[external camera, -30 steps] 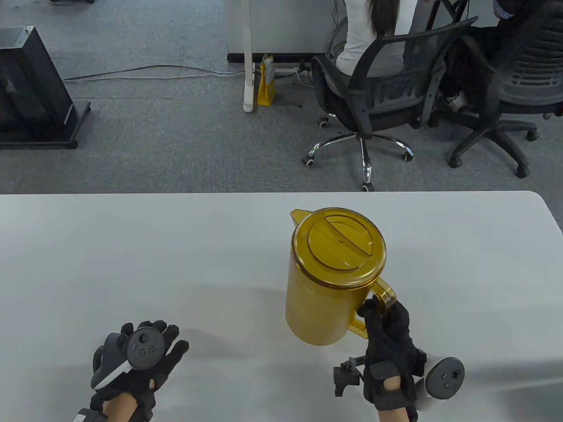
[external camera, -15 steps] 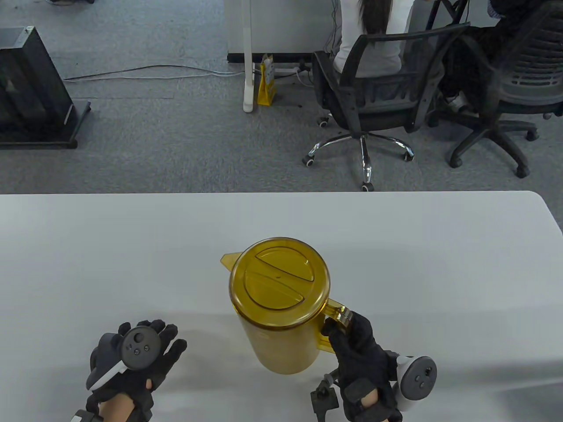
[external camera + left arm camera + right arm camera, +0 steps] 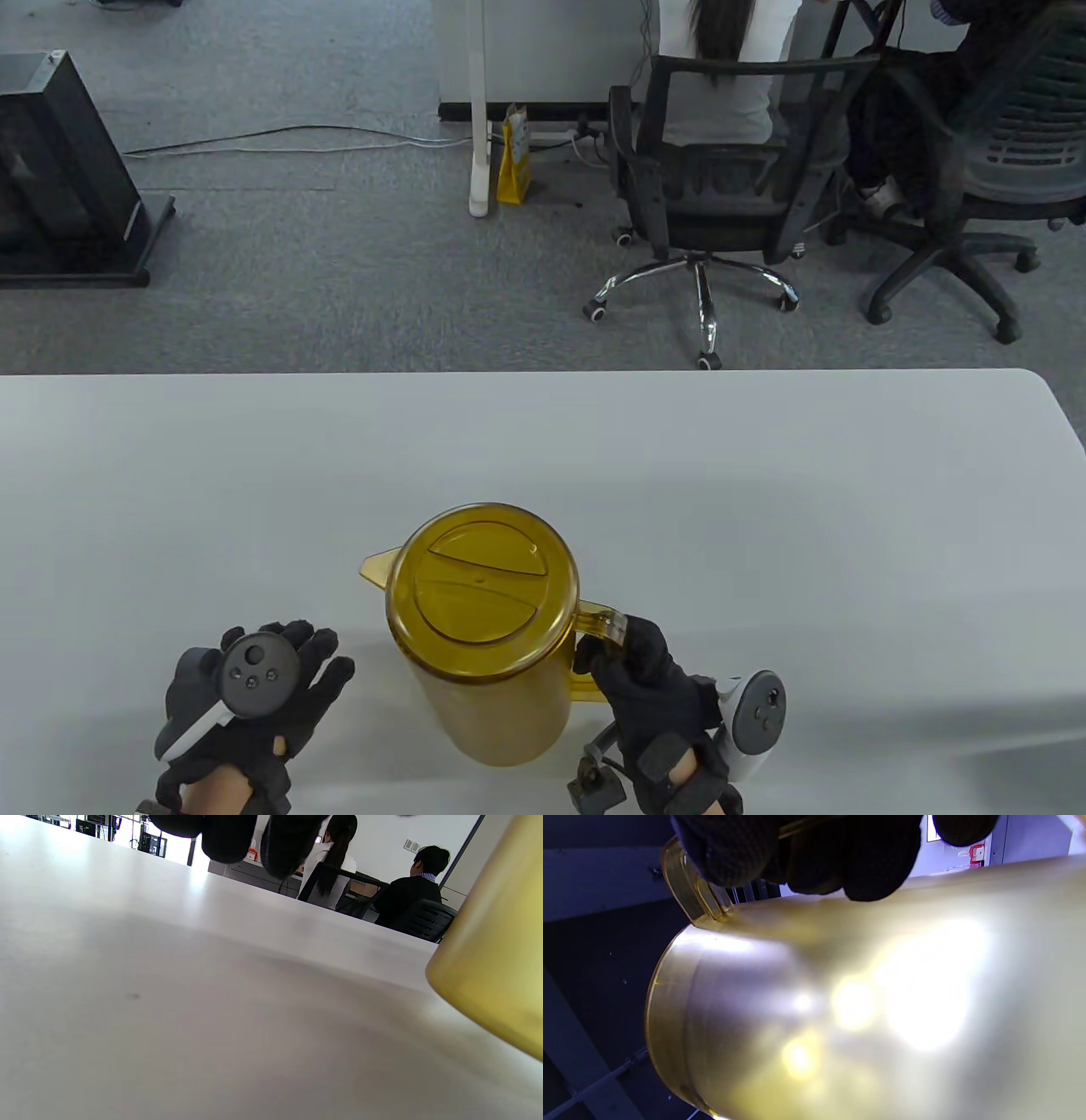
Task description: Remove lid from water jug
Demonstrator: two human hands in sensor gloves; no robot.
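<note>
A translucent amber water jug (image 3: 496, 696) stands near the table's front edge, its round lid (image 3: 482, 587) seated on top and its spout pointing left. My right hand (image 3: 632, 671) grips the jug's handle (image 3: 601, 618) from the right; in the right wrist view the gloved fingers (image 3: 814, 853) wrap the handle above the jug's wall (image 3: 882, 1005). My left hand (image 3: 293, 679) lies flat on the table just left of the jug, fingers straight, holding nothing. The jug's side (image 3: 496, 955) fills the right edge of the left wrist view.
The white table (image 3: 764, 509) stretches behind and to both sides of the jug. Beyond its far edge are office chairs (image 3: 721, 187) with seated people, a black unit (image 3: 59, 170) on the floor at left and a yellow bag (image 3: 514, 157).
My right hand has carried the jug by its handle from the table's middle right toward the front and left, close to my left hand, which has barely moved.
</note>
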